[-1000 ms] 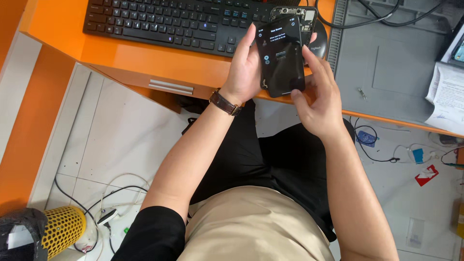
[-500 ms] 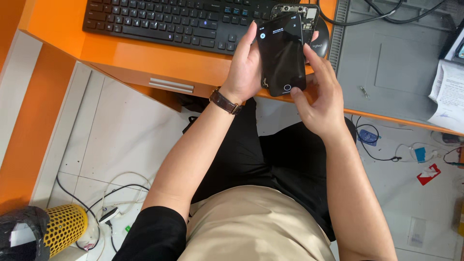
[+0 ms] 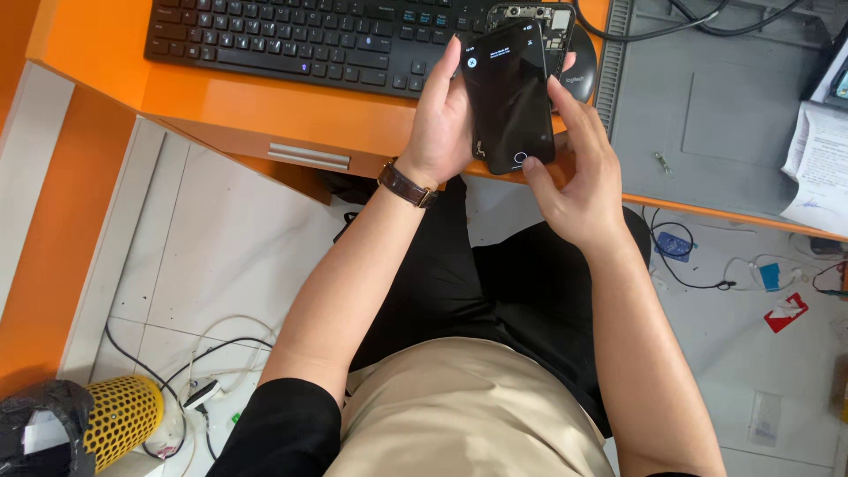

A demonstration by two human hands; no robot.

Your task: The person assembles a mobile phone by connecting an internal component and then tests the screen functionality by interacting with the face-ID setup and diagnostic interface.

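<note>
Left hand [image 3: 442,132] grips the black phone [image 3: 511,97] upright over the orange desk's [image 3: 221,97] front edge; right hand [image 3: 579,177] cups its lower side, thumb apparently at the button. White papers [image 3: 817,168] lie at the right edge.

black phone screen panel [image 3: 511,95], upright, slightly tilted, above opened phone body [image 3: 535,19]

- The left hand [image 3: 442,124] is reaching up and away from the body, fingers curled, thumb pointing to the far side.
- The right hand [image 3: 579,172] is sitting just right of it, fingers extended upward, thumb angling left.
- Both forearms are converging, bare.
</note>
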